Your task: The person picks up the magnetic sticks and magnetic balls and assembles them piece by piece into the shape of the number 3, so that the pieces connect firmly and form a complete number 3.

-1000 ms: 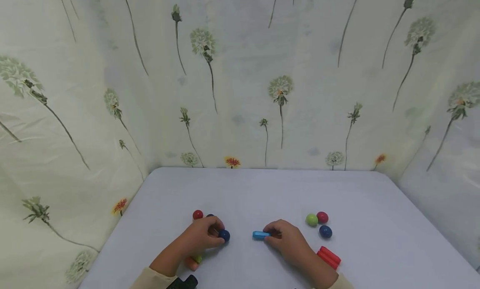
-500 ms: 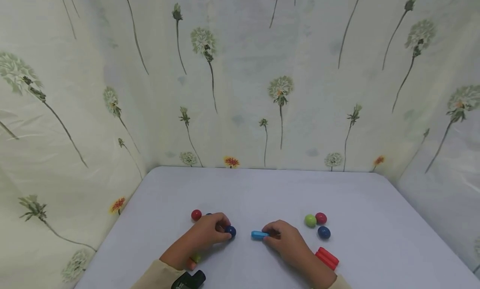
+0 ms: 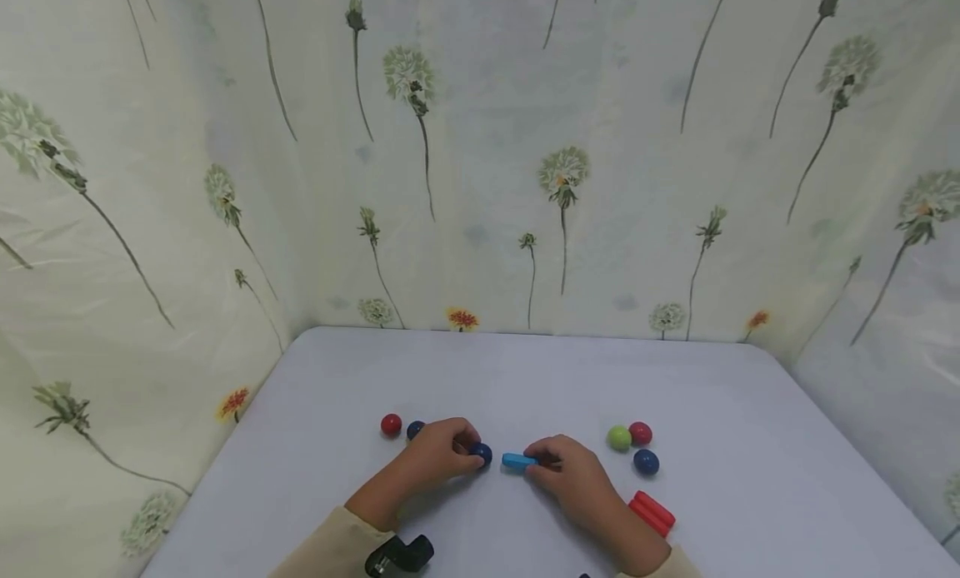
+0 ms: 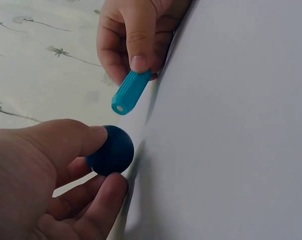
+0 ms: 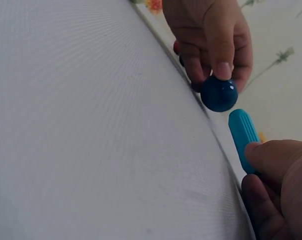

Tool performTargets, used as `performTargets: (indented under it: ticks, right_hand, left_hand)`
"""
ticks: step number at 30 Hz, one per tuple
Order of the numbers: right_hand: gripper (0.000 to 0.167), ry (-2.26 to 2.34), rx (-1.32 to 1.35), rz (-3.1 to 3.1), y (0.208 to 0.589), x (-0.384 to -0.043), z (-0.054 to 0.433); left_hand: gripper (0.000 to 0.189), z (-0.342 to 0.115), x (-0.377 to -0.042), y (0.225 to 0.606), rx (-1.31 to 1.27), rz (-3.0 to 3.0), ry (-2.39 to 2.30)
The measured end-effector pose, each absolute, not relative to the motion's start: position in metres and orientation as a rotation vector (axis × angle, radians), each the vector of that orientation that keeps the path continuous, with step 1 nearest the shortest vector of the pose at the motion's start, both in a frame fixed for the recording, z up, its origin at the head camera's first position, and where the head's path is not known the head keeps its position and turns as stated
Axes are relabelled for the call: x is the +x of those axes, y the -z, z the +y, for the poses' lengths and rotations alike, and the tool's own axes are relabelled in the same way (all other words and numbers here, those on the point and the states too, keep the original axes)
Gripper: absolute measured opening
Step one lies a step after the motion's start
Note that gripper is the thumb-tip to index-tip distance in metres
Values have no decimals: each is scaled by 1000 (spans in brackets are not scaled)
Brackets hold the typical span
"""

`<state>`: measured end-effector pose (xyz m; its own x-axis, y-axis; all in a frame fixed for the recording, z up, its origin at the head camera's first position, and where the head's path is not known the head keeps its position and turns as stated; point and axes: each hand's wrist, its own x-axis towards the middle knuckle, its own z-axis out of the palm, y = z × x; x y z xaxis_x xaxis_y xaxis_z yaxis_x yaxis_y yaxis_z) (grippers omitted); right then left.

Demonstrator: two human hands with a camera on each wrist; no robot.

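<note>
Soft, dim light, faint shadows on the tabletop (image 3: pixel 525 378), small glints on the blue ball (image 5: pixel 219 93)

A screened-off tabletop setting is being shown. A white table (image 3: pixel 517 382) is being enclosed at the back and on both sides by pale, creased sheeting (image 3: pixel 480 186), printed with dandelions (image 3: pixel 409 72) and orange flowers (image 3: pixel 462 318). The surroundings are being hidden by it, so whether a home, a lab or an office is being used is not being revealed.

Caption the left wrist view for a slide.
Left hand pinches a dark blue ball near a ridged turquoise rod held by the right hand.
</note>
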<state>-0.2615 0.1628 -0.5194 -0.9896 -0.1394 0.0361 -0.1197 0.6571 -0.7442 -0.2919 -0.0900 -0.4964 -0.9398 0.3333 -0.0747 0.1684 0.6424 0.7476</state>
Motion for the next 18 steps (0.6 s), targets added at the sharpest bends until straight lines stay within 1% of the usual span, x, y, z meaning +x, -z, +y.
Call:
performTargets:
  ticks: [11, 18]
  right_hand:
    - [19, 1241, -200, 2875, 518, -266, 161]
    - [19, 1195, -175, 2892, 518, -266, 159]
  left_hand:
    - [21, -76, -290, 497, 399, 2643, -1265]
    - [22, -76, -291, 506, 399, 2672, -1261]
